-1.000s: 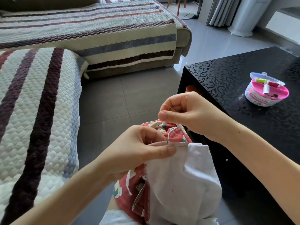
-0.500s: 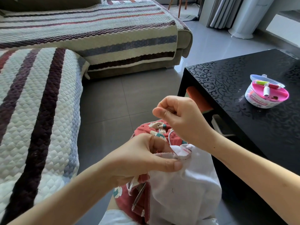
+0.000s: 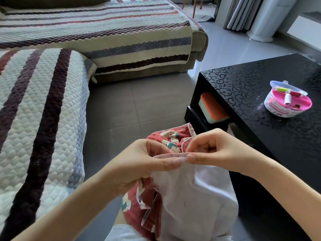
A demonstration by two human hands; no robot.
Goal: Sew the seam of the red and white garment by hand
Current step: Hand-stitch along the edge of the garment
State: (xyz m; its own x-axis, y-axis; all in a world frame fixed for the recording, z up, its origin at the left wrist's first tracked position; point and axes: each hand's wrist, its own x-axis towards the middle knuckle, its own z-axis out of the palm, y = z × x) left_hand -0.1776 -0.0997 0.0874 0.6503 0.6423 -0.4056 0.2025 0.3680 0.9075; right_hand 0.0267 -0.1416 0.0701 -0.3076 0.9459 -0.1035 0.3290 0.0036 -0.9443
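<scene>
The red and white garment (image 3: 191, 193) hangs over my lap, white lining facing me and red printed fabric behind. My left hand (image 3: 147, 162) pinches its folded seam edge (image 3: 171, 155) between thumb and fingers. My right hand (image 3: 212, 150) meets it from the right, thumb and forefinger pinched at the end of the same seam edge. The needle and thread are too small to make out between the fingertips.
A black patterned coffee table (image 3: 243, 87) stands to the right with a round pink sewing kit (image 3: 287, 103) on top and an orange-lidded box (image 3: 212, 108) on its lower shelf. A striped quilted sofa (image 3: 43, 110) fills the left and back. Grey tiled floor (image 3: 139, 101) lies between.
My right hand has come down from its raised position and now pinches the seam edge beside my left thumb. The seam edge is pulled flat again.
</scene>
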